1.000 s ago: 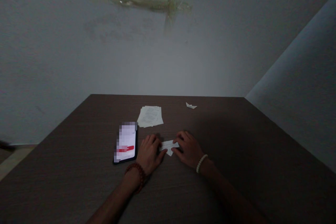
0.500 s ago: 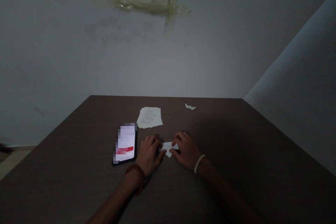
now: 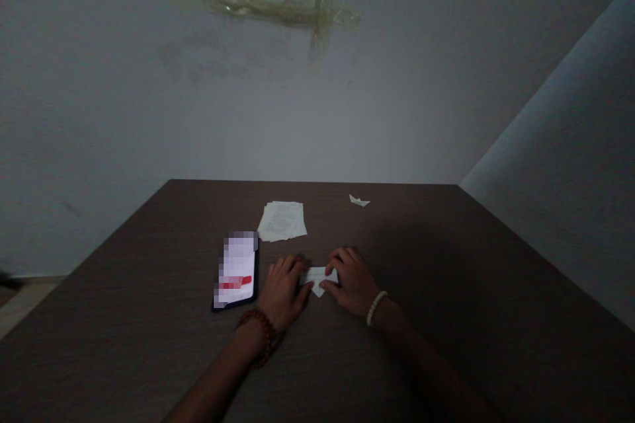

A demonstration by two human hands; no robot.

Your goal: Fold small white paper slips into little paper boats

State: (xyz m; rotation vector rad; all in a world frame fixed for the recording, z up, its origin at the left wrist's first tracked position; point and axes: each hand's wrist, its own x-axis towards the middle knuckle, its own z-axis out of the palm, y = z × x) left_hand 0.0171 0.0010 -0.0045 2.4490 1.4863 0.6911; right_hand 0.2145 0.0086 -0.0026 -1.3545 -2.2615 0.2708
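A small folded piece of paper [image 3: 317, 275] with faint print lies on the brown table, a pointed flap facing me. My left hand [image 3: 284, 291], with a reddish-brown bead bracelet at the wrist, pinches its left end between thumb and fingers. On the other side, my right hand [image 3: 353, 283] has thumb and forefinger closed on the right end; a pale bead bracelet circles that wrist. Both hands rest low over the table, and the fingertips cover the ends of the paper.
Left of my left hand lies a smartphone [image 3: 237, 271] with its screen lit. Behind it is a stack of printed paper sheets [image 3: 282, 221]. A folded paper boat [image 3: 359, 201] sits near the far edge of the table [image 3: 426, 211], which stands before a grey wall [image 3: 397, 119].
The hands keep their places on the folded paper. Slightly more of the paper's left side shows, and its flap looks straighter. The view has shifted very slightly.
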